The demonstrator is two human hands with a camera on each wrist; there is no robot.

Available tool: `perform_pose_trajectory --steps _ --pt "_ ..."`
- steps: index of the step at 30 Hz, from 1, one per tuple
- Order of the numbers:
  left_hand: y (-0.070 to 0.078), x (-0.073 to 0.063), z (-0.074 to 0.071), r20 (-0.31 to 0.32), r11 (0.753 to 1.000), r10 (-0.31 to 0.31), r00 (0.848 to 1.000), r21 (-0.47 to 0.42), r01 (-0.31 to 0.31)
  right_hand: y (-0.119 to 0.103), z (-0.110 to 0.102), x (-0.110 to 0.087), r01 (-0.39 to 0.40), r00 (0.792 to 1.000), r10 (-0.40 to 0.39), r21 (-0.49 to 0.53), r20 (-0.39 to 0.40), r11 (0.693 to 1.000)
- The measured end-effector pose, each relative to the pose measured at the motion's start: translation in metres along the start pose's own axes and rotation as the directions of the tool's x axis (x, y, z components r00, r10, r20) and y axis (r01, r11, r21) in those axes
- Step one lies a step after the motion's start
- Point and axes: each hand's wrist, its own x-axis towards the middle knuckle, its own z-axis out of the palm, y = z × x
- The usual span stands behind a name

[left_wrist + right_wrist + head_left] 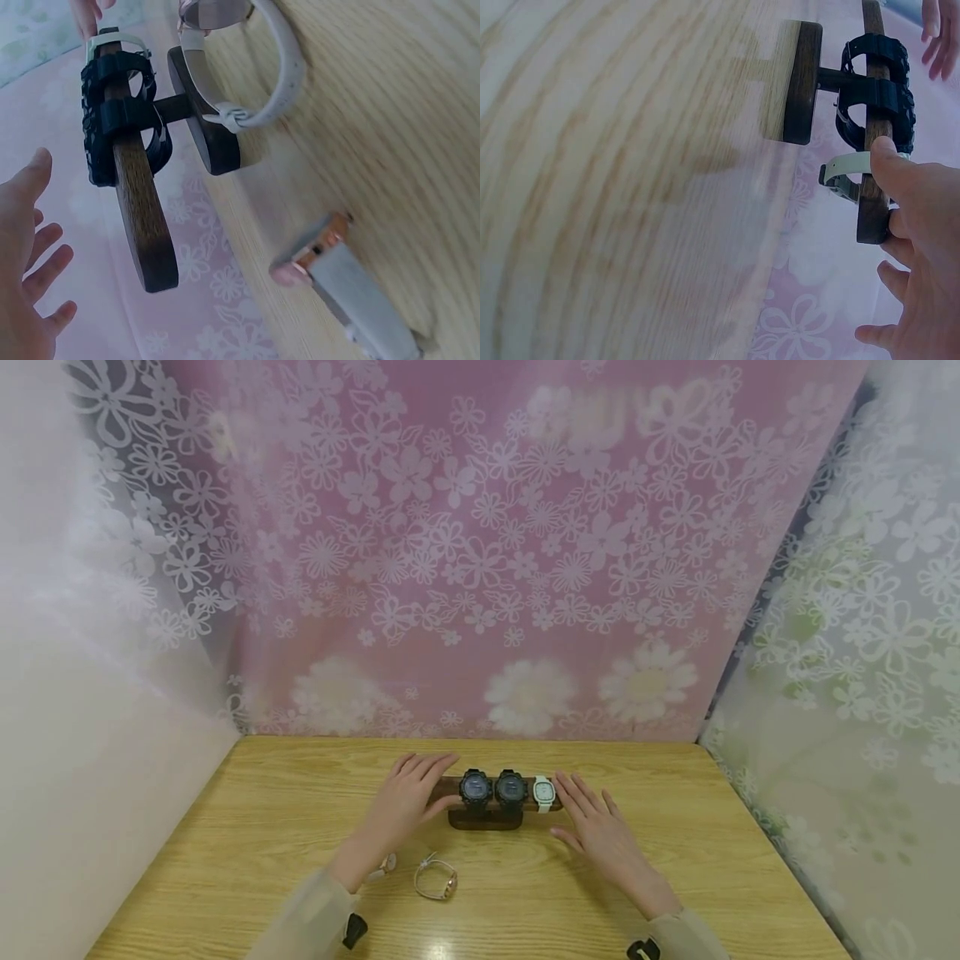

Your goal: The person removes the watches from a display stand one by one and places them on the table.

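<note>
Dark-brown wooden watch stand point(486, 820) between left hand point(405, 800) and right hand point(604, 840). Left: fingers spread wide, just off stand's end. Right: fingers extended at other end, beside pale square-faced watch point(544, 791); contact unclear.

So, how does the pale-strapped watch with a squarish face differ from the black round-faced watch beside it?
The pale-strapped watch has a light, squarish face; the black watch a dark, round one. The pale watch looks slimmer, the black watch bulkier. Both are strapped around the brown wooden bar.
</note>
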Motion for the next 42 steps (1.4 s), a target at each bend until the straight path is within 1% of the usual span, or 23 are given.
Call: perform_pose_trajectory --steps 5,11,15,20,26,36,42 --pt "0.005 0.01 0.012 0.074 1.0 -0.025 0.997 -0.008 0.026 -0.001 0.0 0.0 -0.002 1.0 0.002 0.001 0.0 1.0" --pt "0.009 0.015 0.03 0.176 0.999 -0.044 0.983 -0.006 0.046 -0.002 -0.001 0.0 0.003 1.0 -0.003 0.0 -0.006 1.0" --pt "0.011 0.016 0.037 0.21 0.998 -0.044 0.977 -0.029 0.051 -0.002 -0.001 -0.001 0.007 1.0 -0.007 0.003 -0.015 1.0" --pt "0.012 0.017 0.043 0.226 0.999 -0.027 0.974 -0.028 0.034 -0.002 -0.001 -0.001 0.009 1.0 -0.009 -0.001 -0.023 1.0" --pt "0.011 0.018 0.047 0.243 0.999 -0.028 0.97 -0.009 0.031 -0.003 -0.002 -0.001 0.0 1.0 0.0 0.0 -0.016 1.0" --pt "0.012 0.017 0.045 0.228 0.997 -0.042 0.973 -0.049 0.055 -0.002 -0.001 -0.001 0.007 1.0 -0.008 -0.007 -0.023 1.0" --pt "0.007 0.013 0.044 0.243 0.994 -0.068 0.968 -0.07 0.087 -0.002 0.0 0.0 0.004 1.0 -0.004 -0.008 -0.018 1.0"
